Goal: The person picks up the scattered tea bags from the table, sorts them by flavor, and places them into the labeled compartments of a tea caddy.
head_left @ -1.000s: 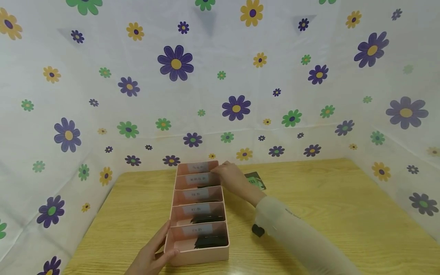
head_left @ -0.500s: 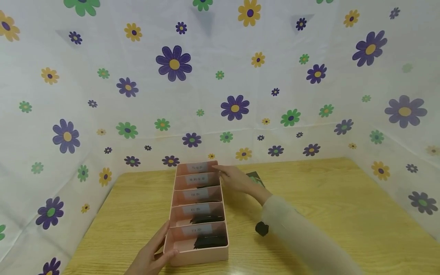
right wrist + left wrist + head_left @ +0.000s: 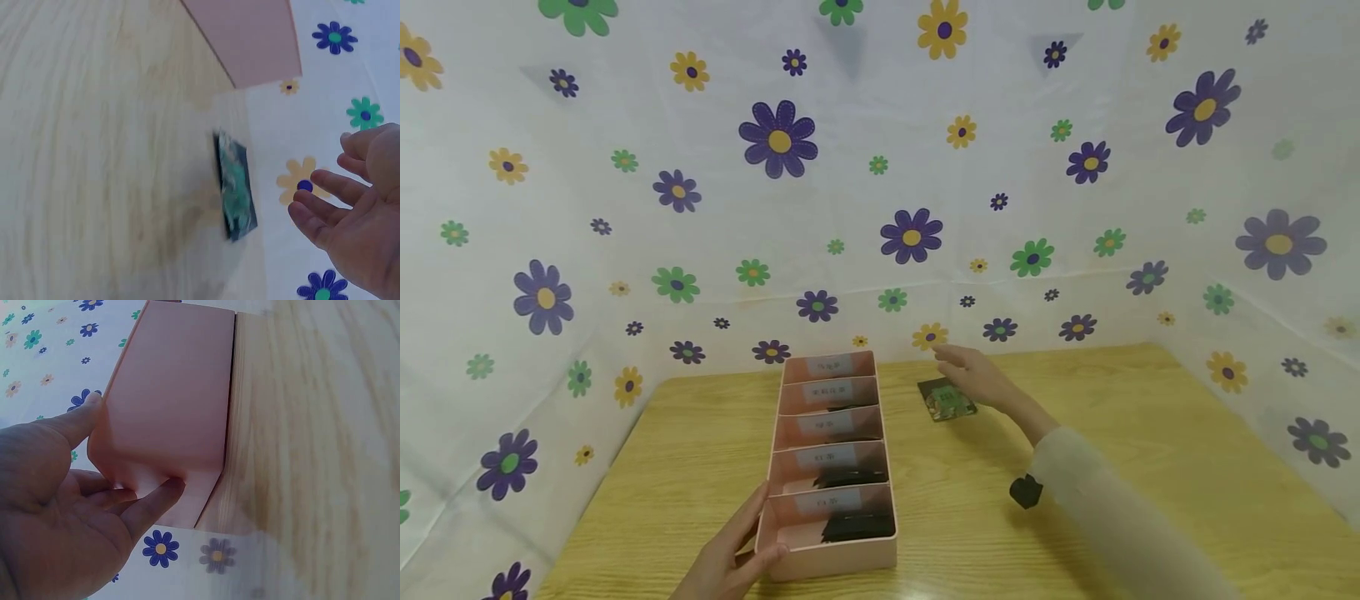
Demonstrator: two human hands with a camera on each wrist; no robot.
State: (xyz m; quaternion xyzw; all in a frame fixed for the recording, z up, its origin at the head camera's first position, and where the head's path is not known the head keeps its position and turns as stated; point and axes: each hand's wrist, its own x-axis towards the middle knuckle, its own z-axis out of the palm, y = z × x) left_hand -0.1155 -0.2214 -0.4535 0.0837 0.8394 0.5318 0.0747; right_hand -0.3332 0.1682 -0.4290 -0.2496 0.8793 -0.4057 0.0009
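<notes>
A long pink organizer box [image 3: 833,557] with several labelled compartments stands lengthwise on the table. My left hand [image 3: 730,546] grips its near left corner, thumb at the front rim and fingers along the side; the left wrist view shows the same hand [image 3: 94,512] against the pink wall [image 3: 169,381]. Dark flat packets [image 3: 859,525] lie inside the nearest compartment. Right of the box's far end is a green and black packet [image 3: 951,402], flat on the table. My right hand [image 3: 981,377] hovers at its far right side, fingers relaxed, holding nothing; the packet [image 3: 235,187] lies beside it in the right wrist view.
The wooden table [image 3: 1112,417] ends at a white flower-printed sheet [image 3: 850,208] behind and at both sides. A small black object [image 3: 1026,492] hangs by the right sleeve [image 3: 1105,492]. More dark packets [image 3: 850,477] show in the second compartment.
My right hand has drawn away from the far compartment of the box, moving right to beside the green and black packet. The left hand keeps its grip on the near corner.
</notes>
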